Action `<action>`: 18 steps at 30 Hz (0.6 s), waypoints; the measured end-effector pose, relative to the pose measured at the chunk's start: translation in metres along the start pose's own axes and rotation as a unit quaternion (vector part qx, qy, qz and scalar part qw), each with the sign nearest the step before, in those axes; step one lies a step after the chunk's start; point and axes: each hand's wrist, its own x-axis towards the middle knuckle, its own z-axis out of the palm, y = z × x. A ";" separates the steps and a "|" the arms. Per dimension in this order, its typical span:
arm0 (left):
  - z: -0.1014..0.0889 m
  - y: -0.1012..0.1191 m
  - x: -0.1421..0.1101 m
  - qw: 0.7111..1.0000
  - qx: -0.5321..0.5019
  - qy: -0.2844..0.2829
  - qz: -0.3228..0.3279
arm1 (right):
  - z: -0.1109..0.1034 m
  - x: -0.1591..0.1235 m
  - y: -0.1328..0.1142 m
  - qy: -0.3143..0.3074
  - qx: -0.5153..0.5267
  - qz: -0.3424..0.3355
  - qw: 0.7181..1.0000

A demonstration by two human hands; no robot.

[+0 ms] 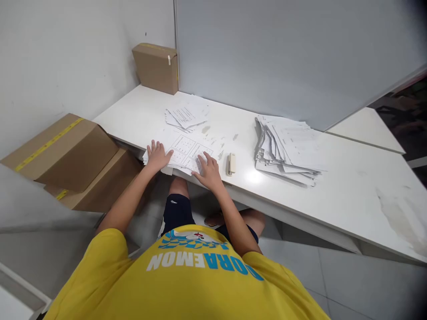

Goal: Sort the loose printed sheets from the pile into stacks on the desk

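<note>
A small stack of printed sheets [185, 149] lies at the front edge of the white table, with boxed print on its top page. My left hand [156, 158] rests on the left side of these sheets, fingers spread. On their right side lies my right hand [208, 171], its fingers also apart and flat on the paper. Just right of that hand, apart from it, is a cream stapler [231, 164]. Beyond the stack, a few more printed sheets [187, 114] lie loosely fanned.
A thick, uneven pile of papers [290, 144] sits on the white table [350, 186] to the right. One cardboard box [156, 69] stands in the far left corner. Two more cardboard boxes [76, 149] are stacked at the left, beside the table. A grey panel [283, 53] borders the back.
</note>
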 end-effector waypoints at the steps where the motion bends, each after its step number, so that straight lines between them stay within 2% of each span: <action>1: 0.001 0.002 -0.004 1.000 0.003 -0.005 0.008 | 0.001 -0.001 0.001 0.006 0.000 0.002 1.000; 8: 0.015 0.018 -0.034 0.999 -0.003 0.042 0.027 | 0.004 0.001 0.004 -0.003 0.012 -0.014 1.000; 11: 0.020 0.024 -0.041 0.998 0.000 0.043 0.042 | 0.003 0.002 0.007 -0.010 0.041 -0.008 0.999; 14: 0.023 0.025 -0.046 0.997 -0.017 0.048 0.058 | 0.003 0.003 0.010 -0.021 0.054 -0.023 0.998; 18: 0.020 0.019 -0.042 0.993 -0.059 0.081 0.068 | 0.003 0.003 0.011 -0.027 0.062 -0.028 0.997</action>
